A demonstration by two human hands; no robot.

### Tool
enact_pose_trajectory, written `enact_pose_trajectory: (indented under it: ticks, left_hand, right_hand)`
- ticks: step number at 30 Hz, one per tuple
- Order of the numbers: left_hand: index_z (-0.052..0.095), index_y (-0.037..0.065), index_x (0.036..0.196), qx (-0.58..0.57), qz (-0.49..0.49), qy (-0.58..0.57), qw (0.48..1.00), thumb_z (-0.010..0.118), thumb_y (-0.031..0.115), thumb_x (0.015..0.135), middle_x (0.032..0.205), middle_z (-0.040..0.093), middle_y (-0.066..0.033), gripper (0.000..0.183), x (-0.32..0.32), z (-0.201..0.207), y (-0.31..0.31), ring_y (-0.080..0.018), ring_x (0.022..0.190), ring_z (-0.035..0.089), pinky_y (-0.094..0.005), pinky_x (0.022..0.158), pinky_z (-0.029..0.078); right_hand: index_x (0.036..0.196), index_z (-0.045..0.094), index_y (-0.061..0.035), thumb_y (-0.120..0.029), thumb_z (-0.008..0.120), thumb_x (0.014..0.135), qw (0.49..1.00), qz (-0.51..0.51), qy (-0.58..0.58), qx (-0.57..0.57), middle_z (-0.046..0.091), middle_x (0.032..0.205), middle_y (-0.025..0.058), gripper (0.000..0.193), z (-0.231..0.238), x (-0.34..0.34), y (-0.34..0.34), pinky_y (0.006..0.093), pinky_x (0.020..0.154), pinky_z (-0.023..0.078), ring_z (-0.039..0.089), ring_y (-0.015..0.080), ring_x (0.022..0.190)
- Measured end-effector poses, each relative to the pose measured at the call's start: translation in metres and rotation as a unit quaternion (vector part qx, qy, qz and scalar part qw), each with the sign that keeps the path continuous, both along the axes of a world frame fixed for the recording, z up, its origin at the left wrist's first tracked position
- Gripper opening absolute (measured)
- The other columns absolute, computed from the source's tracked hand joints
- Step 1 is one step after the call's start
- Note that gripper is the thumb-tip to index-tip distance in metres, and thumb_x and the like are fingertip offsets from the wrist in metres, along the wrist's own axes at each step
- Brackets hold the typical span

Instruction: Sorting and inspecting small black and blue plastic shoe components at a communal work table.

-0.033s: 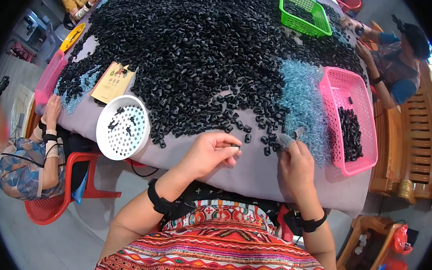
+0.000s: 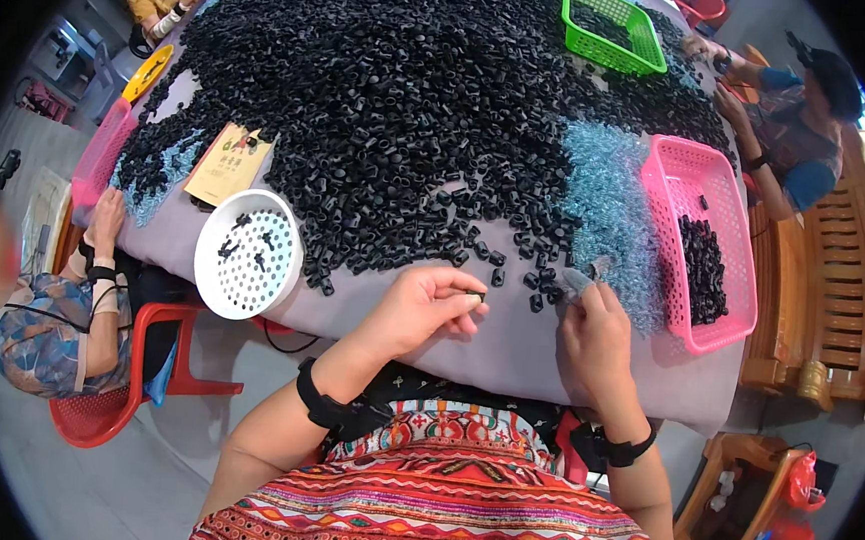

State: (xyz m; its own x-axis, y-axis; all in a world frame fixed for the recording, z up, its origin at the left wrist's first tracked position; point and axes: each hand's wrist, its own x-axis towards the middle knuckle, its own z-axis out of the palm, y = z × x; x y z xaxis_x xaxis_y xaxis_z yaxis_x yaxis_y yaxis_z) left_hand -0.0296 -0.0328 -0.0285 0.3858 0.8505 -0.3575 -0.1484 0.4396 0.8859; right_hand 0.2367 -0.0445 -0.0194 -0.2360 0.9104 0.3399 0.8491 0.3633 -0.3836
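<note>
My left hand [image 2: 425, 310] is closed in a pinch over the bare front of the table. Between thumb and fingertips sits a small black plastic piece [image 2: 482, 297], mostly hidden by the fingers. My right hand [image 2: 596, 337] is curled at the front edge of a heap of small clear bluish pieces [image 2: 608, 202]. Something grey covers or lies at its fingertips; what the fingers hold, if anything, I cannot make out. Just left of that hand lie loose black pieces, at the edge of a wide pile of short black tube-like parts [image 2: 412, 138].
A pink basket [image 2: 746, 282] with black parts stands on the right. On the left are a white perforated bowl [image 2: 212, 290] and a yellow booklet [image 2: 234, 161]. A green basket [image 2: 608, 54] stands at the back. Several other people sit around the grey-covered table [image 2: 507, 351].
</note>
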Motion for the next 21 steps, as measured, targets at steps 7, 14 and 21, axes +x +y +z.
enact_pose_trajectory:
  ticks: [7, 14, 21]
  left_hand:
    - [0.062, -0.002, 0.118, -0.041, -0.054, -0.089, 0.994, 0.059, 0.008, 0.099, 0.103, 0.072, -0.0123, 0.022, 0.017, -0.002, -0.006, -0.013, 0.079, 0.069, -0.0273, 0.071, 0.059]
    - [0.062, -0.004, 0.118, 0.026, -0.092, -0.032, 0.995, 0.054, 0.006, 0.102, 0.1, 0.07, -0.0086, 0.02, 0.024, 0.002, -0.011, -0.0121, 0.08, 0.067, -0.0275, 0.077, 0.056]
    - [0.06, 0.0, 0.119, 0.008, -0.126, -0.074, 0.989, 0.055, 0.012, 0.103, 0.097, 0.069, -0.0043, 0.021, 0.008, -0.004, -0.016, -0.0104, 0.081, 0.068, -0.0242, 0.072, 0.054]
  right_hand:
    - [0.093, 0.06, 0.0002, 0.004, 0.067, 0.078, 0.951, 0.052, 0.265, -0.151, 0.059, 0.084, 0.0141, 0.017, 0.038, -0.028, -0.005, 0.0344, 0.063, 0.051, 0.064, 0.0277, 0.073]
    - [0.087, 0.055, 0.0013, 0.002, 0.067, 0.078, 0.95, 0.131, 0.231, -0.165, 0.057, 0.079, 0.0171, 0.016, 0.032, -0.042, 0.0, 0.0381, 0.063, 0.051, 0.063, 0.0317, 0.07]
    - [0.1, 0.056, 0.0009, 0.01, 0.068, 0.084, 0.76, 0.127, 0.452, -0.45, 0.061, 0.086, 0.0038, 0.023, 0.035, -0.038, 0.011, 0.0277, 0.072, 0.056, 0.067, 0.0143, 0.081]
